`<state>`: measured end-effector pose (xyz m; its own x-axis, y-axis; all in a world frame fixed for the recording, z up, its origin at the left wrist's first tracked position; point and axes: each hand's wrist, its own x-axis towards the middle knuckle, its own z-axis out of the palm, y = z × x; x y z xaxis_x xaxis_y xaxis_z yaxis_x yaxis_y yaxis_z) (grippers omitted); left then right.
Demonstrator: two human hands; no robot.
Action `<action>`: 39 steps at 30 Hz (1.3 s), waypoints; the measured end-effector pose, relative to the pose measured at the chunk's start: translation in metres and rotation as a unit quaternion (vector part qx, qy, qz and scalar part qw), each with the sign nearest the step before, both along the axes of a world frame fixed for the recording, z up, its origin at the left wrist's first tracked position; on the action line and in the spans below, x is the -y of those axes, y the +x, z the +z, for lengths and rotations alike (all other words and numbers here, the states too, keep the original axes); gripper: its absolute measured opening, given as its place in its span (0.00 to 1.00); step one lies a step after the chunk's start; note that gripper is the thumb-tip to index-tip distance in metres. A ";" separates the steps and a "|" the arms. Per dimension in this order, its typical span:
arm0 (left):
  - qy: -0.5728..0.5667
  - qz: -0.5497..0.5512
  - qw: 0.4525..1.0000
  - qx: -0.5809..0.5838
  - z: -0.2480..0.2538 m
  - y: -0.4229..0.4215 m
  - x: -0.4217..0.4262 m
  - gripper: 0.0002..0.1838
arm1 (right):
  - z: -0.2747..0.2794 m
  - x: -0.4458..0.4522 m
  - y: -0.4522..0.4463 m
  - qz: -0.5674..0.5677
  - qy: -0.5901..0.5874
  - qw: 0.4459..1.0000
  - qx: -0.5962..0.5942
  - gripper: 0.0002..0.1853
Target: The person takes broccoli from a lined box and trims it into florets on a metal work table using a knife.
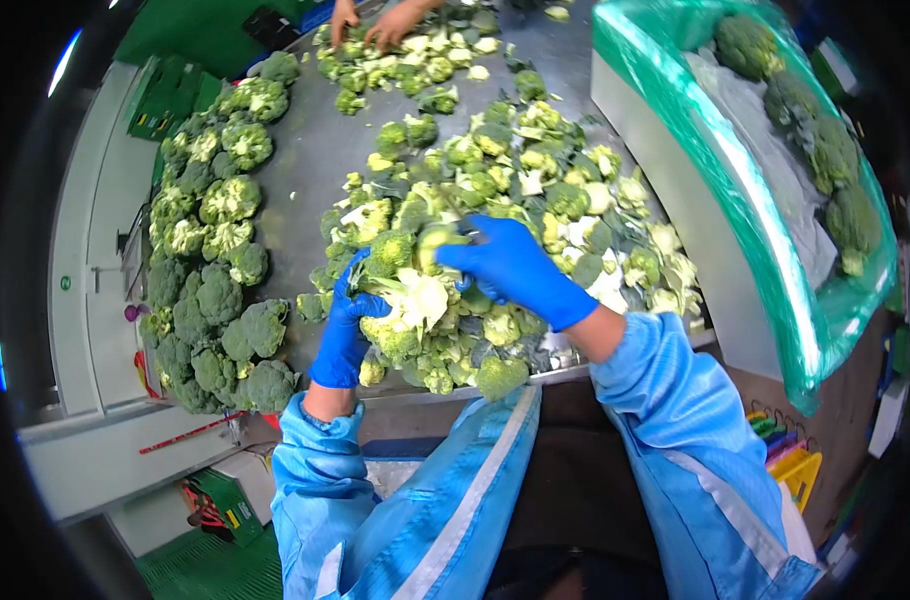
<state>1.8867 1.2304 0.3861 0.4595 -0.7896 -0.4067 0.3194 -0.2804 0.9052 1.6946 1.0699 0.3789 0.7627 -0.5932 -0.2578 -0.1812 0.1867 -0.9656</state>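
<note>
My left hand (345, 325), in a blue glove, is closed around a broccoli head (412, 305) whose pale cut stem and branches face up. My right hand (515, 262), also gloved in blue, is closed just to the right of it. It grips what looks like a small knife, mostly hidden and smeared by motion. At its fingertips is a blurred green broccoli piece (437, 243), touching or very near the head. Below and beyond both hands spreads a heap of cut broccoli florets (495, 180) on the metal table (300, 190).
Whole broccoli heads (220, 290) are stacked along the table's left side. On the right stands a bin lined with green plastic (765, 250), holding more broccoli heads (835, 150). Across the table, another person's hands (390, 25) touch florets. Green crates (165, 100) stand at the far left.
</note>
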 end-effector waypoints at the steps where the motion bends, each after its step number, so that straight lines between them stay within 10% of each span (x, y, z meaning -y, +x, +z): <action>1: -0.008 0.013 1.000 0.006 0.001 0.001 -0.006 0.37 | -0.001 0.008 -0.003 0.039 0.200 0.979 0.000 0.30; 5: -0.105 0.202 0.934 -0.275 -0.055 0.057 -0.055 0.21 | -0.044 0.001 -0.009 -0.090 0.203 0.973 0.055 0.34; 9: -0.224 0.322 0.904 -0.169 -0.012 0.110 -0.065 0.29 | -0.019 -0.027 -0.013 -0.131 0.011 0.991 0.018 0.35; 17: -0.459 0.410 0.786 -0.055 0.070 0.305 -0.179 0.37 | -0.021 -0.055 -0.055 -0.042 0.102 0.990 -0.088 0.19; 19: -0.317 0.481 0.816 0.047 0.082 0.280 -0.140 0.34 | -0.037 -0.068 -0.067 0.003 0.063 0.993 -0.096 0.17; 21: -0.082 0.213 0.934 0.274 0.040 0.232 -0.103 0.30 | -0.036 -0.077 -0.076 0.023 0.052 0.989 -0.140 0.15; 23: -0.157 0.035 0.947 0.278 -0.023 0.143 -0.072 0.32 | -0.045 -0.086 -0.091 0.068 -0.018 0.970 -0.233 0.14; 24: 0.007 -0.130 0.873 0.469 -0.002 0.070 -0.067 0.36 | -0.059 -0.091 -0.099 0.059 -0.112 0.972 -0.196 0.16; 28: -0.088 -0.474 0.709 0.515 -0.056 -0.054 -0.055 0.44 | -0.077 -0.096 -0.108 0.027 -0.116 0.975 -0.187 0.26; 39: -0.100 -0.440 0.633 0.629 -0.100 -0.081 -0.007 0.39 | -0.152 -0.069 -0.070 -0.097 -0.144 0.982 -0.069 0.17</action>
<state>1.8052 1.2369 0.2860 -0.3331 -0.9429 -0.0075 -0.8896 0.3116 0.3338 1.6247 1.1390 0.2268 0.5983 -0.7870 -0.1506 -0.3015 -0.0469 -0.9523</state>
